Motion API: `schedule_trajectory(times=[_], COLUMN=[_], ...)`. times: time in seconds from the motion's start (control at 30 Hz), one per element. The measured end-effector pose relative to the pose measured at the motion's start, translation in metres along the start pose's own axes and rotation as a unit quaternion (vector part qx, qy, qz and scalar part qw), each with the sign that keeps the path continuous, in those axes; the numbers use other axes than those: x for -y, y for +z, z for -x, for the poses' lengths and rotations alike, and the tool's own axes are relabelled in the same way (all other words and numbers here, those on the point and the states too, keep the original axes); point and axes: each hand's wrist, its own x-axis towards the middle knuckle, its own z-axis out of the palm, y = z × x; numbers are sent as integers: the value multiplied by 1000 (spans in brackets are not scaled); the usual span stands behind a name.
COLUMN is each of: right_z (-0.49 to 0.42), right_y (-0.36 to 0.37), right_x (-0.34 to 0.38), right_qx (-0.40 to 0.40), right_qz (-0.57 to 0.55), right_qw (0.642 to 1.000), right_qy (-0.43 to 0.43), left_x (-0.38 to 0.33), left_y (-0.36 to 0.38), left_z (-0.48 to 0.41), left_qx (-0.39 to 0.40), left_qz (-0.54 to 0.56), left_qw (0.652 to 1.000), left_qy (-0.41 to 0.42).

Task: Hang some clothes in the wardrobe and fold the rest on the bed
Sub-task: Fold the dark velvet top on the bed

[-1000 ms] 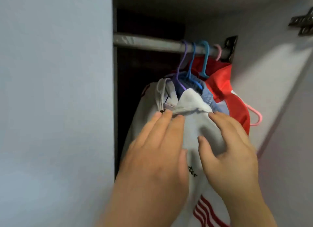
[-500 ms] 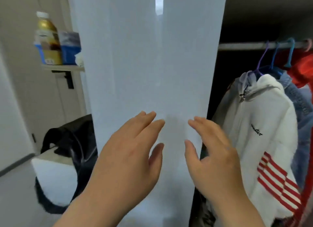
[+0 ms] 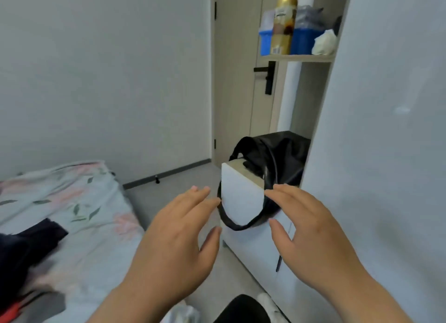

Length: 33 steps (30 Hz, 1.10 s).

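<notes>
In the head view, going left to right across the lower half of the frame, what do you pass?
Dark clothes on the bed → left hand, open → white cabinet with the black bag on top → right hand, open → wardrobe door.

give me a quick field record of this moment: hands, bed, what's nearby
left hand: open, empty, in the air
right hand: open, empty, in the air
bed: floral sheet, at left
dark clothes: unfolded heap on the bed
black bag: on the white cabinet, strap hanging over its front
shelf: bottle and blue containers
</notes>
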Motion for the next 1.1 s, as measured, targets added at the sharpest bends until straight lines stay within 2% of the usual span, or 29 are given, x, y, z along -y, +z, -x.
schedule_trajectory(times=[0.23,0.43,0.53,0.7,0.87,1.1], right_z=[-31,-54,-48,-36,-31,-28], right_y=[81,138,166,217,277,357], right_x=[45,121,164,247,328,408], right_qx=[138,248,282,336,383,425], right_qz=[-128,-214,-232,-236,-263,-243], right_qw=[979,933,914,881,851,819], right_qy=[-84,-150,-178,-234,-246,-299], left_x=[56,99,125,177,251,364], left_y=[-37,-80,-99,-128,-154,-187], left_z=[67,147,186,245,303,346], left_qx=[11,-7,2,-50,-85,-77], left_qz=[-124,-197,-193,-179,-145,-159], left_qw=[976,916,880,845,804,796], left_qy=[-181,-350,-434,-501,-570,-579])
